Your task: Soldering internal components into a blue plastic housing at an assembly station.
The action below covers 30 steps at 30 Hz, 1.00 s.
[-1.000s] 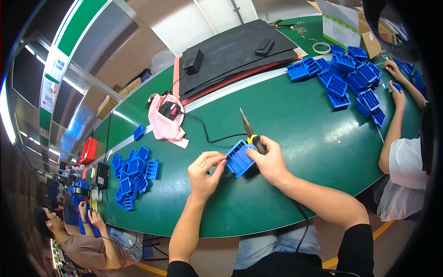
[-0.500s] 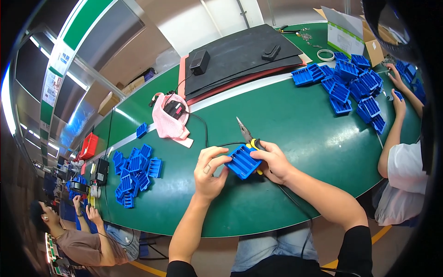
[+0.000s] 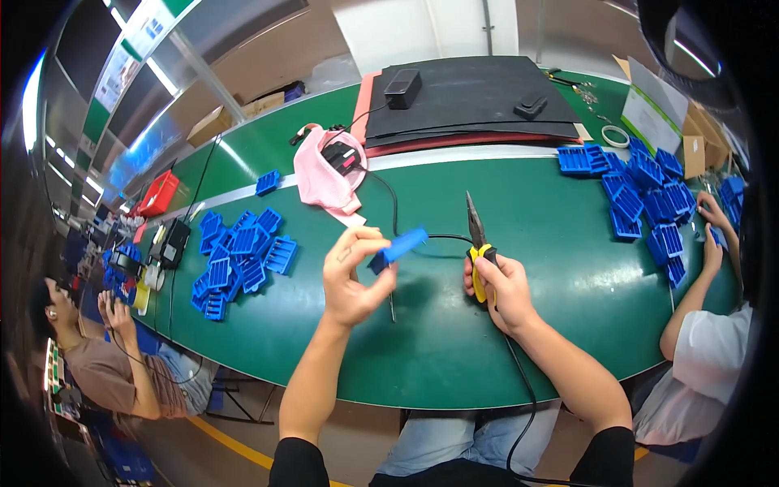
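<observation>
A blue slotted plastic case, like a battery holder (image 3: 408, 243), is pinched between the thumb and fingers of my left hand (image 3: 350, 280). It is tilted almost edge-on and slightly blurred, so its compartments are hidden. My right hand (image 3: 505, 296) is closed around the yellow-and-black handles of long-nose pliers (image 3: 476, 223), whose jaws point away from me and look closed. Pliers and case are apart, both above the green table (image 3: 438, 349). A black cable (image 3: 529, 390) runs down beneath my right hand.
Similar blue cases lie in a left pile (image 3: 243, 252) and a right pile (image 3: 649, 191). Beyond are a pink cloth bag (image 3: 320, 174) and black sheets (image 3: 479, 101) bearing a small black box (image 3: 402, 88). People sit working on both sides; a red bin (image 3: 160, 193) stands far left.
My hands have moved apart: the left carries the case leftward and tips it up, while the right draws the pliers to the right. The view has shifted too.
</observation>
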Each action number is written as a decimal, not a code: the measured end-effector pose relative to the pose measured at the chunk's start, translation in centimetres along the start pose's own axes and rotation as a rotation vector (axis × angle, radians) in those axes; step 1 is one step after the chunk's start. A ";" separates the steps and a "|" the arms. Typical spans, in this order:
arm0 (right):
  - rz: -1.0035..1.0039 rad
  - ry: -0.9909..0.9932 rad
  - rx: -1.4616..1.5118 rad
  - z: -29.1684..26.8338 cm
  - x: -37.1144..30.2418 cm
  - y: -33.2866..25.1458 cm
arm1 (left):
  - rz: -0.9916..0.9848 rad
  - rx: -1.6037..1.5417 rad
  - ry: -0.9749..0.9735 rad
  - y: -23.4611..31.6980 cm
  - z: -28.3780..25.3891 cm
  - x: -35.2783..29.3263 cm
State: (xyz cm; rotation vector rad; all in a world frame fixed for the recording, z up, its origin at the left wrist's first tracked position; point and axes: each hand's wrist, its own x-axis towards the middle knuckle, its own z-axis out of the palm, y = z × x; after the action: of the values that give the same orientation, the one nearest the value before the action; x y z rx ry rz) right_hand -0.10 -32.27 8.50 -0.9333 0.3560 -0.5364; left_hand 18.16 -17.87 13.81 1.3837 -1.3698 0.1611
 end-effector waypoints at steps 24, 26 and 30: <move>-0.201 -0.242 -0.734 1.8 -1.9 -0.1 | 0.050 0.477 0.028 0.0 0.8 -0.2; -0.139 -0.250 -0.721 1.8 -1.9 -0.3 | 0.047 0.483 0.029 0.0 0.9 -0.3; -0.094 -0.250 -0.724 1.8 -2.0 -0.4 | 0.069 0.483 0.018 -0.2 1.1 -0.4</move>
State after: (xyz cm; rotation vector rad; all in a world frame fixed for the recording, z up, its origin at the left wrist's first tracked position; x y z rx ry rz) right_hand -0.92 -30.18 9.95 -1.7053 0.2807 -0.3678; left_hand 17.55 -18.51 13.03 1.7227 -1.4196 0.5796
